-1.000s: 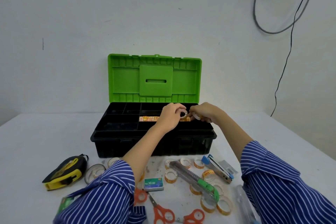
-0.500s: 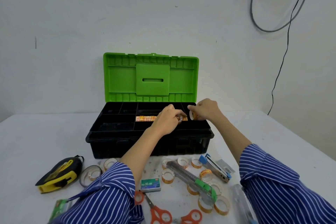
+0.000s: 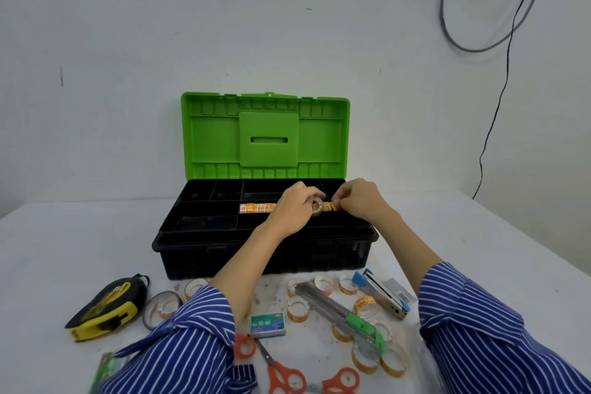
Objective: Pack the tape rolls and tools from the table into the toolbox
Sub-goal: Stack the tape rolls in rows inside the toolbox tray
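A black toolbox (image 3: 204,256) with a raised green lid (image 3: 265,137) stands open on the white table. A row of small orange-printed tape rolls (image 3: 256,208) lies on edge in a middle tray compartment. My left hand (image 3: 292,211) grips one small tape roll (image 3: 317,206) at the right end of that row. My right hand (image 3: 359,201) pinches the rolls (image 3: 331,206) just to the right of it. Several loose tape rolls (image 3: 297,309) lie on the table in front of the box.
In front of the box lie a yellow-black tape measure (image 3: 107,309), a larger clear tape roll (image 3: 161,309), a staple box (image 3: 267,325), a green utility knife (image 3: 342,313), a blue stapler (image 3: 383,293) and orange scissors (image 3: 281,371). Cables (image 3: 489,3) hang on the wall at the right.
Both hands stayed over the tray's tape row. The left hand's roll has come down against the row's right end, and the right hand has closed in beside it.
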